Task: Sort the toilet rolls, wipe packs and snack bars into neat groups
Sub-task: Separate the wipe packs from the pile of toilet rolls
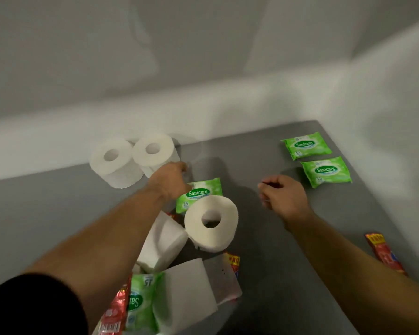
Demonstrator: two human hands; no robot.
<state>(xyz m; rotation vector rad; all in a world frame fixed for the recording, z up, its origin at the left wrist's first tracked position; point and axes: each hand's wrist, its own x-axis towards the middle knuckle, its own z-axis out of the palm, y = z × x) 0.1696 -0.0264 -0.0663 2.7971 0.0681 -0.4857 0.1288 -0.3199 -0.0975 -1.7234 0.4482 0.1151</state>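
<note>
Two toilet rolls [110, 158] [153, 151] stand side by side at the back left of the grey table [252, 274]. My left hand [169, 180] hovers just right of them, fingers pointing away, holding nothing, and covers the corner of a green wipe pack [203, 191]. My right hand [286, 197] hangs loosely curled and empty, left of two wipe packs [305, 145] [325, 171] at the back right. A mixed pile lies near me: an upright roll [211, 221], two rolls on their sides [162, 243] [186, 293], another wipe pack [140, 303] and red snack bars [114, 313] [232, 262].
One red snack bar [385, 252] lies alone near the table's right edge. A white wall [203, 68] runs behind the table and turns along its right side. Bare grey tabletop shows between my hands and at the front left.
</note>
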